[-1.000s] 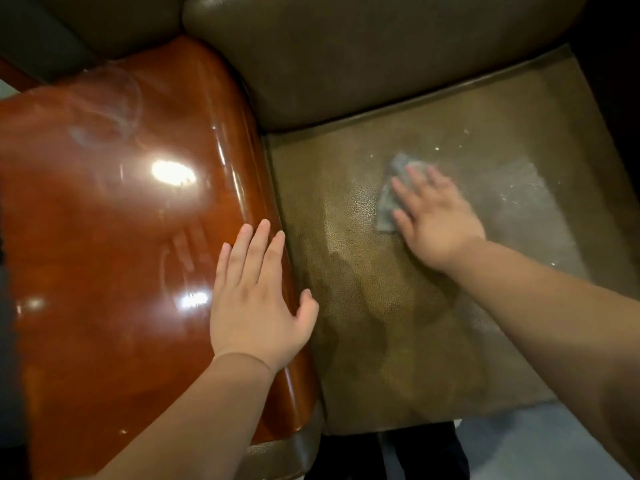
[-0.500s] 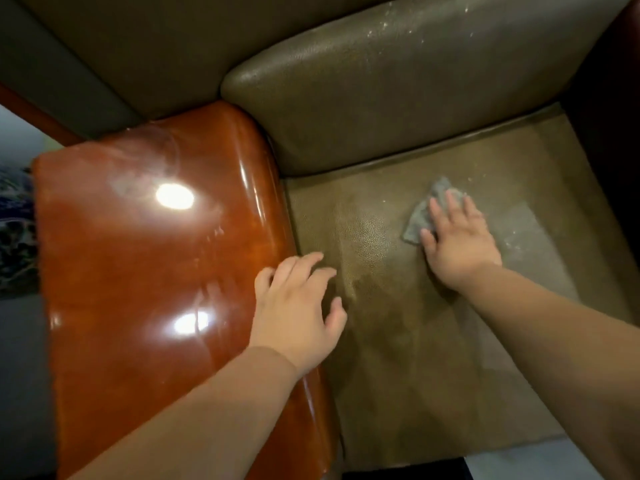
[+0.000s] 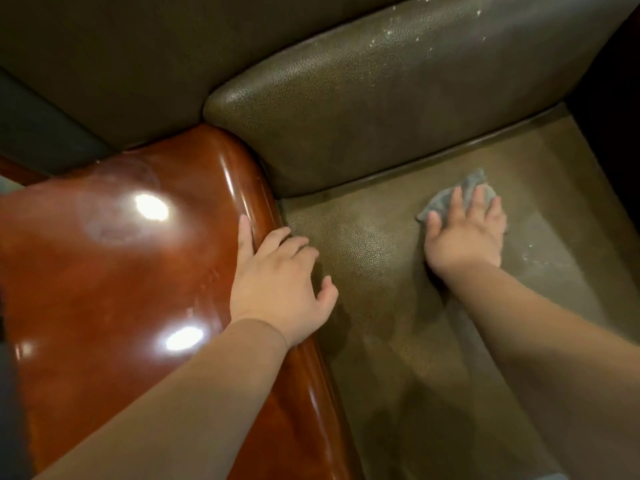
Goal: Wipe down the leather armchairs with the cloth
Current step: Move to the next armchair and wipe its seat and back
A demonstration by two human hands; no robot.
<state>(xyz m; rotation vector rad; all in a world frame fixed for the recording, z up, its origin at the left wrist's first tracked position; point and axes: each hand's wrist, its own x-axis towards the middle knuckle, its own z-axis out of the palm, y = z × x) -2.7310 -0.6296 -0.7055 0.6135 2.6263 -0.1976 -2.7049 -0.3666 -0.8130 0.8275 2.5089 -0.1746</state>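
An olive-brown leather armchair fills the view, with its seat (image 3: 398, 306) below and its padded backrest (image 3: 381, 109) behind. A small grey cloth (image 3: 446, 199) lies on the seat near the back seam. My right hand (image 3: 465, 233) presses flat on the cloth with straight, spread fingers. My left hand (image 3: 277, 282) rests on the inner edge of the glossy reddish wooden armrest (image 3: 121, 271), fingers bent over the rim towards the seat. Pale specks dot the top of the backrest and the seat right of the cloth.
A second olive leather back (image 3: 121, 57) rises behind the wooden armrest at upper left. A dark gap (image 3: 616, 98) borders the seat on the right. Two bright light reflections sit on the armrest's polished top.
My right hand has slid the cloth farther back towards the seam. My left hand has moved from flat on the armrest top to its inner edge, fingers now bent over the rim.
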